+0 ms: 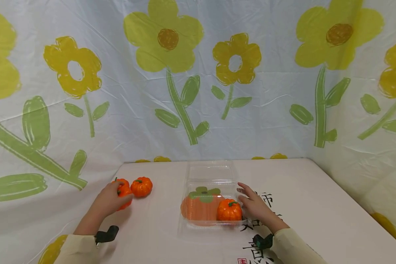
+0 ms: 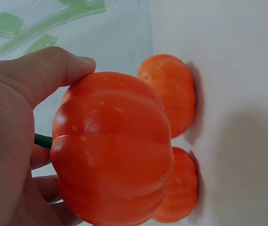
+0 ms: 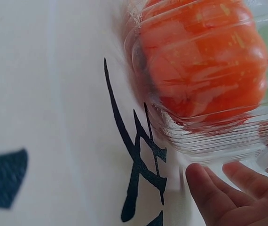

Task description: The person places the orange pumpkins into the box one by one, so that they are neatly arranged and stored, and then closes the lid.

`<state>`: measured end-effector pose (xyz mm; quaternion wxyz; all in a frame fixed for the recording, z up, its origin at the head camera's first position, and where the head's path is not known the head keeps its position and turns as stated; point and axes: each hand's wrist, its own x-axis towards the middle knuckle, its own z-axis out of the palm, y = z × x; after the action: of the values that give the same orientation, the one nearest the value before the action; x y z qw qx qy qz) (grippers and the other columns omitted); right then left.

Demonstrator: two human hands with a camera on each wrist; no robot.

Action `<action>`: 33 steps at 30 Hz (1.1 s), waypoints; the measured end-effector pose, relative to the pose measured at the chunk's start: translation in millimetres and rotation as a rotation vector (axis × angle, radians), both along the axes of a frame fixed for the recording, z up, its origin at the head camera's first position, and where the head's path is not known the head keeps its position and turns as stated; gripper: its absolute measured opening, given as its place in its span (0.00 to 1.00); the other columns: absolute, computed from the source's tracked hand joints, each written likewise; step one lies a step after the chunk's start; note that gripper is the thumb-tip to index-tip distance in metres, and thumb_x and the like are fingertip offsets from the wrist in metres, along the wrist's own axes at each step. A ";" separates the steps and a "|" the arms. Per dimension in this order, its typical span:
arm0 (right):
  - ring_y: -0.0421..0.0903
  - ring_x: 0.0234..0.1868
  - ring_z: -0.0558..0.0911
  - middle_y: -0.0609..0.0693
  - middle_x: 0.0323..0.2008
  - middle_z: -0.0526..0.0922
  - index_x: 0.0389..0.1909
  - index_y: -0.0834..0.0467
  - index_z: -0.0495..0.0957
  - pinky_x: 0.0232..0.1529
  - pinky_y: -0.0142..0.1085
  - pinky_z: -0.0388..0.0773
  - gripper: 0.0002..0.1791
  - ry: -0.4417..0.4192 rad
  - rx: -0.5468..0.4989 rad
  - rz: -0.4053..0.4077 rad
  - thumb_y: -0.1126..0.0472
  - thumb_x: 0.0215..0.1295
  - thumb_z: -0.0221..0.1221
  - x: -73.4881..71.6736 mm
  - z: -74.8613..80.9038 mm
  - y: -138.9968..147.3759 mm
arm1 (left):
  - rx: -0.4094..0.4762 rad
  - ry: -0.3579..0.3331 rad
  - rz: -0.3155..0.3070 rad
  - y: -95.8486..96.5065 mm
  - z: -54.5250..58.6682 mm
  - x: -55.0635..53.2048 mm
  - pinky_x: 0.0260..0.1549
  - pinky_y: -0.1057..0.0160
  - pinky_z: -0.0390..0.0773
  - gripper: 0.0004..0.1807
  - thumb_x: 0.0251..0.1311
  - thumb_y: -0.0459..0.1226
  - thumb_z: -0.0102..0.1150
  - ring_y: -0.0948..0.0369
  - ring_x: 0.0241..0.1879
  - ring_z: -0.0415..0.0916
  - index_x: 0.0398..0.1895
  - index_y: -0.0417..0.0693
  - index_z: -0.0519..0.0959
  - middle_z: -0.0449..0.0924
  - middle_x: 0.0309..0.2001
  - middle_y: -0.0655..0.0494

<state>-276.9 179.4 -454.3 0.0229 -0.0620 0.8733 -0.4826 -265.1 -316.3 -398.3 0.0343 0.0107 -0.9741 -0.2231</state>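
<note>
My left hand (image 1: pixel 109 201) grips a small orange pumpkin (image 2: pixel 113 146) by its stem side, with the thumb over its top edge in the left wrist view. Two more orange pumpkins (image 1: pixel 141 187) (image 2: pixel 168 92) rest close behind it on the table. A clear plastic clamshell box (image 1: pixel 211 171) stands at mid-table, its lid raised at the back. Inside, in the front right part, sits another pumpkin (image 1: pixel 229 210). Beside the box's right wall is my right hand (image 1: pixel 255 207), fingers extended; its fingertips are at the ribbed plastic, and contact is hard to judge.
A flat orange shape with green leaves (image 1: pixel 198 209) shows through the box floor. Black brush characters (image 1: pixel 267 198) mark the pale table (image 1: pixel 161 234) on the right. Flower-printed cloth (image 1: pixel 125 80) hangs behind and along both sides.
</note>
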 end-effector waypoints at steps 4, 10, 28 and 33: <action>0.63 0.59 0.76 0.61 0.70 0.65 0.74 0.51 0.55 0.55 0.55 0.77 0.30 -0.003 0.002 -0.001 0.58 0.72 0.49 -0.3 -0.6 0.0 | 0.008 0.040 -0.030 6.9 1.9 0.2 0.48 0.44 0.77 0.38 0.56 0.55 0.62 0.45 0.48 0.72 0.59 0.35 0.68 0.72 0.54 0.35; 0.64 0.61 0.75 0.60 0.70 0.65 0.74 0.50 0.55 0.55 0.55 0.78 0.30 -0.010 0.001 -0.002 0.57 0.73 0.49 -0.5 -1.8 0.5 | 0.014 0.083 -0.070 18.6 6.0 2.2 0.49 0.42 0.77 0.36 0.56 0.53 0.62 0.45 0.49 0.72 0.58 0.35 0.69 0.73 0.54 0.36; 0.62 0.58 0.77 0.60 0.69 0.66 0.74 0.50 0.55 0.55 0.56 0.77 0.30 -0.002 0.022 -0.003 0.57 0.73 0.49 0.4 0.7 0.0 | -0.007 0.092 -0.123 52.8 18.8 8.1 0.46 0.45 0.78 0.36 0.57 0.54 0.61 0.48 0.46 0.75 0.61 0.38 0.70 0.73 0.55 0.39; 0.60 0.57 0.78 0.60 0.69 0.66 0.74 0.50 0.55 0.55 0.54 0.78 0.30 -0.003 0.022 -0.002 0.57 0.73 0.49 0.9 1.7 -0.2 | 0.006 0.081 -0.138 63.7 21.5 7.5 0.48 0.44 0.77 0.36 0.57 0.54 0.61 0.48 0.48 0.75 0.61 0.41 0.70 0.73 0.56 0.40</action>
<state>-276.0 179.2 -452.6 0.0244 -0.0601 0.8786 -0.4731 -257.6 -252.6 -376.8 0.0584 -0.0653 -0.9697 -0.2282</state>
